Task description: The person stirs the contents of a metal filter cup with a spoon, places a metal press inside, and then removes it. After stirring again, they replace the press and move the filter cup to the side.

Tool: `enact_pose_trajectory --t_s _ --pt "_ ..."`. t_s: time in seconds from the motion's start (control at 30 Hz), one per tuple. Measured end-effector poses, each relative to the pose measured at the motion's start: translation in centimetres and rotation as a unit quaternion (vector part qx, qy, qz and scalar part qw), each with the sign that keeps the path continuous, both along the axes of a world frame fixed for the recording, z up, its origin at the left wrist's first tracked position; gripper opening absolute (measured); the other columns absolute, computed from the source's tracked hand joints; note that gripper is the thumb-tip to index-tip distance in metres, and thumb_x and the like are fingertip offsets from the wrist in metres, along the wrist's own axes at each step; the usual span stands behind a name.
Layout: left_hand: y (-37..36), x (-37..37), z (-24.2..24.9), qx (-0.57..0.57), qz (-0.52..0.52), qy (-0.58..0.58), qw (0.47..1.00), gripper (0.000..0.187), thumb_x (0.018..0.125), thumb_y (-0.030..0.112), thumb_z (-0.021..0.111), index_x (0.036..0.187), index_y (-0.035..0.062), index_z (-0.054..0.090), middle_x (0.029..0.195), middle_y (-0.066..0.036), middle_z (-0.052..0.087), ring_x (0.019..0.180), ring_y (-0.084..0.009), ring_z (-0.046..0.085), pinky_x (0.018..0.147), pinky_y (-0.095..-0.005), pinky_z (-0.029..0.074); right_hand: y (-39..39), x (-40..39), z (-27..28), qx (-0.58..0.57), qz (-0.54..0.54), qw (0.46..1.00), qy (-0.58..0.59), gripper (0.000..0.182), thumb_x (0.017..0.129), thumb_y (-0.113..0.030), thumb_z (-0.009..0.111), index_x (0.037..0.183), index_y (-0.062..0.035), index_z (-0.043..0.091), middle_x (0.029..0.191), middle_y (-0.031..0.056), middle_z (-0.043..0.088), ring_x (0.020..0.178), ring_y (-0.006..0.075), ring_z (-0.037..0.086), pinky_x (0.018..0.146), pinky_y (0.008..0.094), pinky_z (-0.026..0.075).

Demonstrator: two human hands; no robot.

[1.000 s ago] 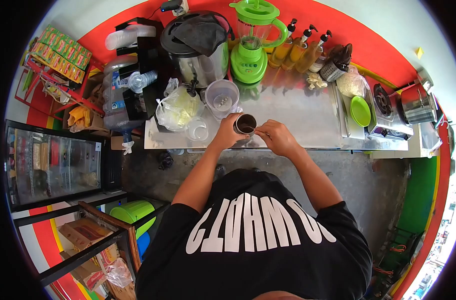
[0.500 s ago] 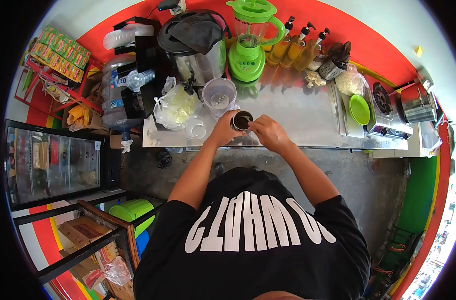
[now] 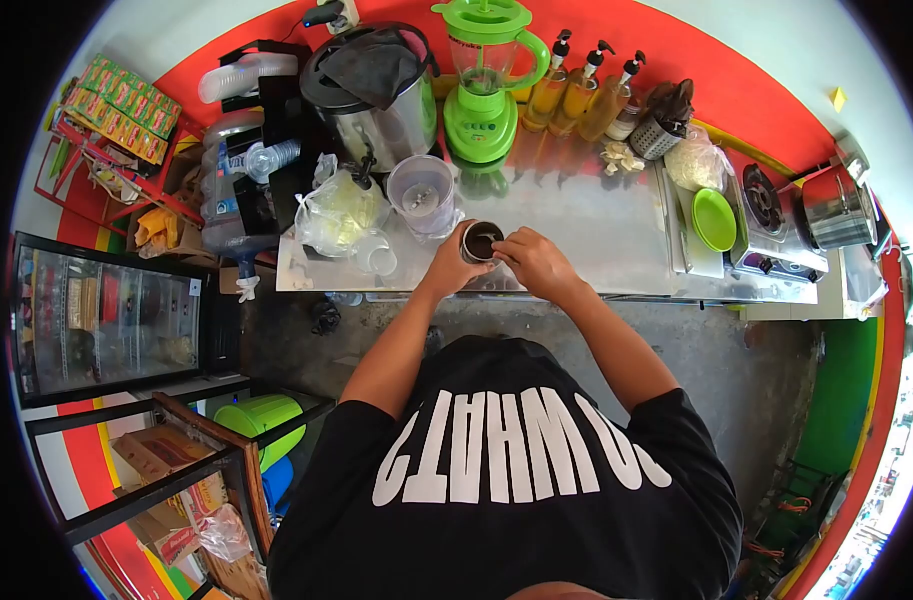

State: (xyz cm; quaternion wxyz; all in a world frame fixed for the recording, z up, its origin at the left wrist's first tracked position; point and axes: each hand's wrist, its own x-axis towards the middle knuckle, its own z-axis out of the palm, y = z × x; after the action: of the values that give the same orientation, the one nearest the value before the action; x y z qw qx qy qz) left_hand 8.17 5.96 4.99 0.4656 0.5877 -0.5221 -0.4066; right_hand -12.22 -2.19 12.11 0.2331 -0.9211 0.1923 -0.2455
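My left hand is wrapped round a small cup at the front edge of the metal counter. Dark brown contents show inside the cup, which is tilted so its mouth faces me. My right hand pinches the handle of what looks like a spoon, whose far end is inside the cup. Just behind my left hand stands a clear plastic pitcher. Beside it lie a knotted plastic bag with pale yellow-green contents and a clear plastic cup.
Along the back of the steel counter are a large steel drink dispenser, a green blender and several pump bottles. On the right, a green plate lies near a gas stove and a pot.
The view has shifted slightly, so the counter items appear further left. Both hands keep their hold on cup and utensil; the utensil's end has moved a little inside the cup.
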Motion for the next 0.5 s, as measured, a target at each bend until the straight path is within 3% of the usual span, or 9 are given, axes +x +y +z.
enact_pose_trajectory --t_s 0.23,0.37,0.5 --pt "-2.6 -2.9 -1.5 -0.011 -0.024 0.021 0.999 0.087 0.074 0.014 0.095 0.148 0.0042 0.051 0.134 -0.014 0.071 0.125 -0.0246 0.067 0.109 -0.037 0.05 -1.9 -3.8 2.6 0.041 -0.012 0.999 -0.01 0.015 0.095 -0.009 0.076 0.106 0.001 0.079 0.099 0.0148 0.077 0.092 0.0344 0.069 0.084 0.0438 0.057" --pt "-4.1 -4.0 -2.0 -0.006 -0.032 0.025 0.999 0.088 0.074 0.013 0.095 0.15 0.0049 0.051 0.134 -0.014 0.071 0.126 -0.024 0.067 0.11 -0.037 0.05 -3.0 -6.0 4.7 0.122 -0.04 0.991 -0.024 0.015 0.097 -0.011 0.074 0.104 0.0018 0.079 0.098 0.0177 0.078 0.092 0.0369 0.07 0.084 0.0451 0.057" --pt "-5.1 -4.7 -0.6 0.036 -0.061 0.033 0.997 0.09 0.074 0.009 0.095 0.152 0.0033 0.05 0.136 -0.012 0.069 0.126 -0.0212 0.066 0.11 -0.036 0.049 -3.8 -6.5 2.8 0.114 -0.015 0.993 -0.002 0.015 0.098 -0.01 0.074 0.103 0.0035 0.079 0.096 0.021 0.077 0.087 0.039 0.071 0.08 0.045 0.057"
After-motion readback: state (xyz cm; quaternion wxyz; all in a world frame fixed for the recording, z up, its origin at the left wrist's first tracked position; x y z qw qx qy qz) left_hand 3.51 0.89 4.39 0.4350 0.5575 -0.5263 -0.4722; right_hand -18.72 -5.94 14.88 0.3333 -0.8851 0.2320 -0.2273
